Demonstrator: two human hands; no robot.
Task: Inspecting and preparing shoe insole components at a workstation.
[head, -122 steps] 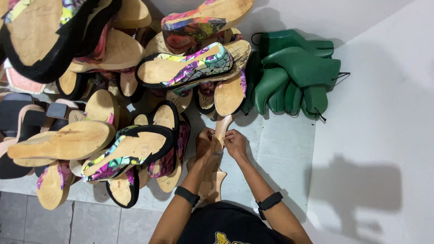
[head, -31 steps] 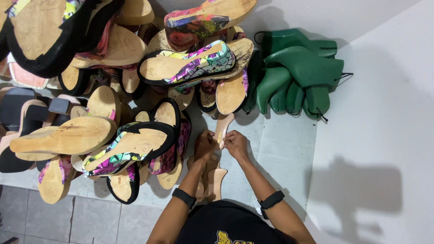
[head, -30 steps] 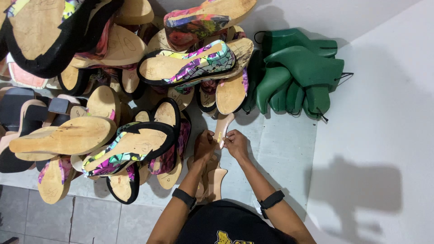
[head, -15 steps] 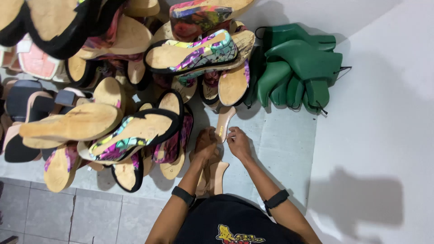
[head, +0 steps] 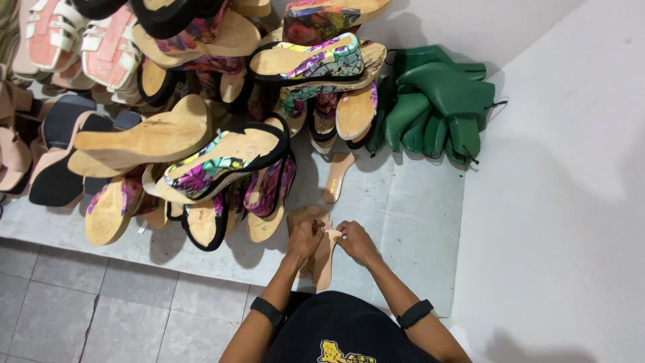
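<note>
My left hand [head: 306,240] and my right hand [head: 355,240] meet over a flat tan insole [head: 324,263] that stands on edge in front of me, both gripping its upper end. More tan insoles [head: 306,216] lie just behind my left hand. Another tan insole [head: 337,176] lies flat on the grey sheet [head: 410,222] farther out. Each wrist wears a black band.
A big pile of wooden wedge soles, some with colourful straps [head: 222,161], fills the left and the back. Green shoe lasts [head: 440,101] lean against the white wall at the back right. Grey floor tiles [head: 101,302] lie at the lower left.
The view has tilted, so the pile sits higher and my hands lower in frame. Both hands stay on the tan insole, now drawn closer to my body.
</note>
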